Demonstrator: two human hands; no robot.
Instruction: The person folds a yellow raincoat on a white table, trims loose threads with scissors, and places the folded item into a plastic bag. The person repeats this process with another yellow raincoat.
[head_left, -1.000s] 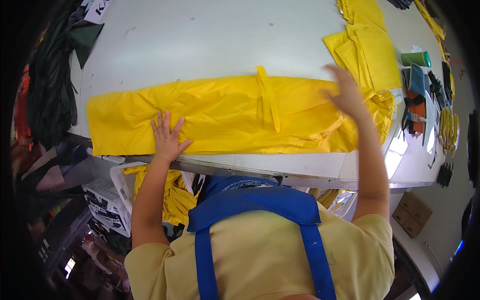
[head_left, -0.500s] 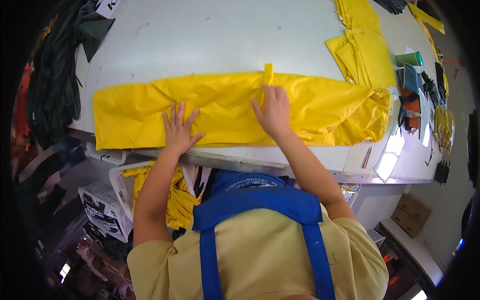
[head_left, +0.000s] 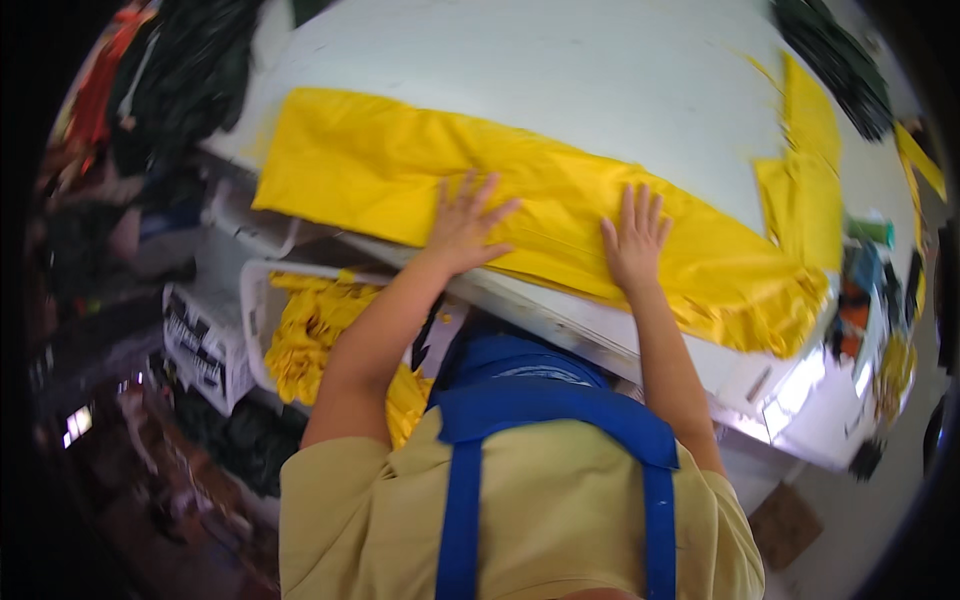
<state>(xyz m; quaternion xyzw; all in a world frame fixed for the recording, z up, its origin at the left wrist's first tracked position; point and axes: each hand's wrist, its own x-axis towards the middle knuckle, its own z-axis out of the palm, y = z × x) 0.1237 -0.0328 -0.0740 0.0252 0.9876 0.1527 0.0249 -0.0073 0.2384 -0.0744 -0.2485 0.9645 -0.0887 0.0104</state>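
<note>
A long folded yellow garment (head_left: 350, 160) of smooth, shiny cloth lies along the near edge of the white table (head_left: 560, 70). Its right end is gathered and crumpled. My left hand (head_left: 463, 228) rests flat on the middle of the cloth, fingers spread. To its right, my right hand (head_left: 636, 243) also presses the yellow cloth with open fingers pointing away from me. Neither hand grips anything.
More folded yellow cloth (head_left: 808, 200) lies at the far right, near a green roll (head_left: 872, 232). Dark garments (head_left: 185, 80) hang at the left. Below the table edge stands a white basket (head_left: 253, 325) of yellow pieces (head_left: 315, 320), beside a printed white bag (head_left: 195, 345).
The view has turned, so table and garment now slope down to the right. My right hand has left the small yellow tab on the far edge and lies flat; the tab no longer shows.
</note>
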